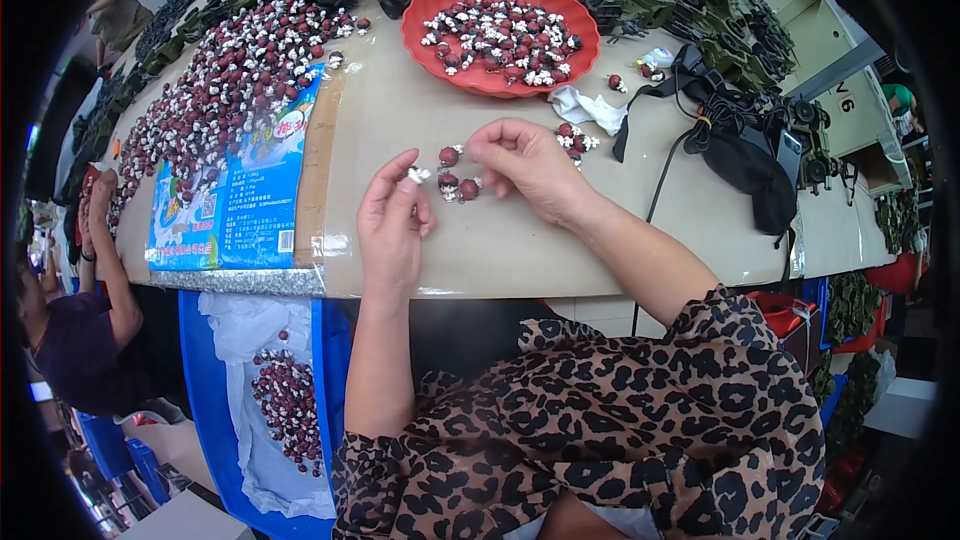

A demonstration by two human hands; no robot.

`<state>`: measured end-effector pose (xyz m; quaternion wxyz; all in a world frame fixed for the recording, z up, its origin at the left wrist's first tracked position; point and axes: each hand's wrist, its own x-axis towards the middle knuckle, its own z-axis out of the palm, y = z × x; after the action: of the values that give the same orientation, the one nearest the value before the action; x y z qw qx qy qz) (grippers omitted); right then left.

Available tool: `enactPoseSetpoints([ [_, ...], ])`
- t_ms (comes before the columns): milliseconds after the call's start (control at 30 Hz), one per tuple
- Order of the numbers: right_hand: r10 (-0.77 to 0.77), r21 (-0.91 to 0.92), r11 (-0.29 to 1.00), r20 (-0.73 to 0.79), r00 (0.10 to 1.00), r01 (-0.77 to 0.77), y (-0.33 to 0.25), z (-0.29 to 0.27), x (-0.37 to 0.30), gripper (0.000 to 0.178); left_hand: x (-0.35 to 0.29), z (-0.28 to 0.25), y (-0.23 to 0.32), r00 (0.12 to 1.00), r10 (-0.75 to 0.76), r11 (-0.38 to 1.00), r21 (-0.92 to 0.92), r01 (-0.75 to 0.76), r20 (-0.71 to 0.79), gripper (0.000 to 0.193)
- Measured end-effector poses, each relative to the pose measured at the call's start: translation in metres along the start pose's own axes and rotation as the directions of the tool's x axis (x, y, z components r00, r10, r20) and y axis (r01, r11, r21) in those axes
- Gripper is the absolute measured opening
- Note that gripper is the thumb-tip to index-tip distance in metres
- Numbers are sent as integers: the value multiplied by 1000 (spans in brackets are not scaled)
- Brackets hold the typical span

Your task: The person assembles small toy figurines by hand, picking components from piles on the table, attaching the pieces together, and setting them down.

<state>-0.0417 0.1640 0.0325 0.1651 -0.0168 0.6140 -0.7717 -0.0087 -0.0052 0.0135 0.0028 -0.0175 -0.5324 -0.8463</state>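
Left hand (390,235) pinches small white piece (418,175), partly hidden. Right hand (535,168) curled; can't tell whether holding anything. Figurines (449,184) between, on table (500,255). Blue printed sheet's (225,230) lettering half-buried.

Small rounded red-and-white plastic-looking figures (469,188), centre, glossy, round scalloped red plastic bowl (415,28), upper centre, smooth, flat tan paper-like table covering (490,260), matt, loose leopard-print cloth garment (650,410), matt.
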Motion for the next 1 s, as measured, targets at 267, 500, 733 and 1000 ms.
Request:
enactPoseSetpoints([
  [267, -236, -772, 532, 259, 936, 348, -5, 1, -9, 23, 1, -14, -6, 996, 37, 981, -194, -22, 76, 12],
  [500, -164, -604, 749, 230, 959, 273, -7, -3, -3, 26, 0, -3, -2, 999, -6, 999, -44, 7, 38, 21],
  [733, -445, -553, 667, 241, 862, 499, -3, 4, -7, 24, -1, 3, -1, 990, -67, 977, 212, 39, 127, 26],
  [1000, -317, -471, 786, 247, 916, 399, 2, 8, -9, 23, -2, -1, -3, 992, -73, 980, 192, 52, 104, 16],
])
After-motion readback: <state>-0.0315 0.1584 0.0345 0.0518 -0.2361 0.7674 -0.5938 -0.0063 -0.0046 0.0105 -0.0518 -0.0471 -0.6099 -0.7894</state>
